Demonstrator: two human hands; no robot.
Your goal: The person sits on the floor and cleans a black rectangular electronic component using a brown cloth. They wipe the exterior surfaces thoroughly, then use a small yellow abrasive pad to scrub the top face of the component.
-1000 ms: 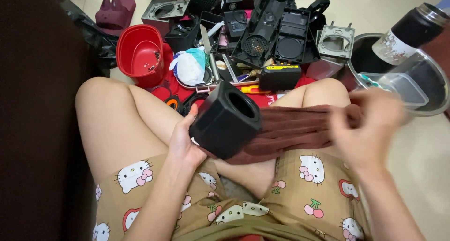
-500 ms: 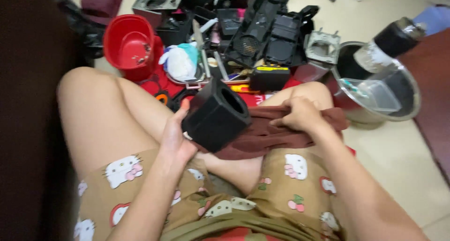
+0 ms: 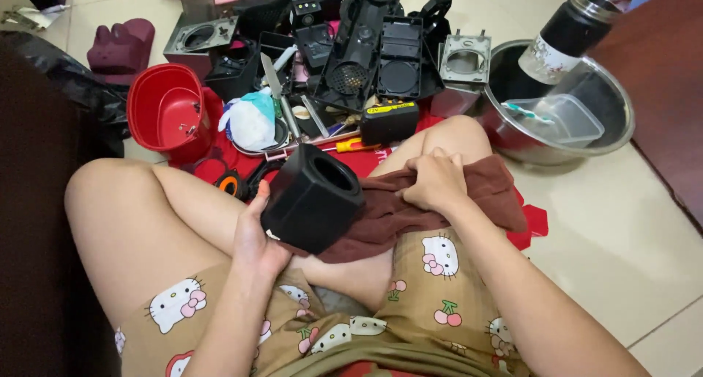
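Floor-sitting: right hand (image 3: 436,180) now bunches cloth (image 3: 410,212).

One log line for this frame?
left hand: holds black box | right hand: grips brown cloth | cloth: on lap

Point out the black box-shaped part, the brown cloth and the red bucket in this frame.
black box-shaped part (image 3: 307,205): head view, on its dark side face below the round opening.
brown cloth (image 3: 388,216): head view, on the folds beside the right hand.
red bucket (image 3: 165,113): head view, on its inner wall.
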